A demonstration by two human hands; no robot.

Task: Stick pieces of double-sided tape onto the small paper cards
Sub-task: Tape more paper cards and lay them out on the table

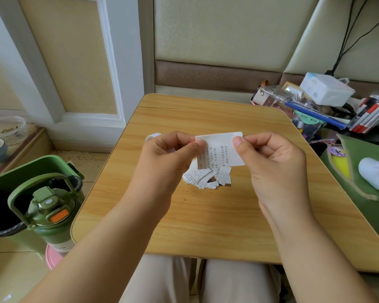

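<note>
Above the middle of the table [206,215], the left hand [164,162] pinches the printed paper card [221,149] at its left edge; the right hand [274,162] pinches its right edge. A heap of small cards [204,178] lies on the table beneath.

Soft daylight is falling across a wood-grain bench [206,119] standing before cream padded wall panels [217,29] with a brown band [217,76], while white-framed beige panelling [74,62] is running down to the pale tiled floor [92,158] at left.
</note>
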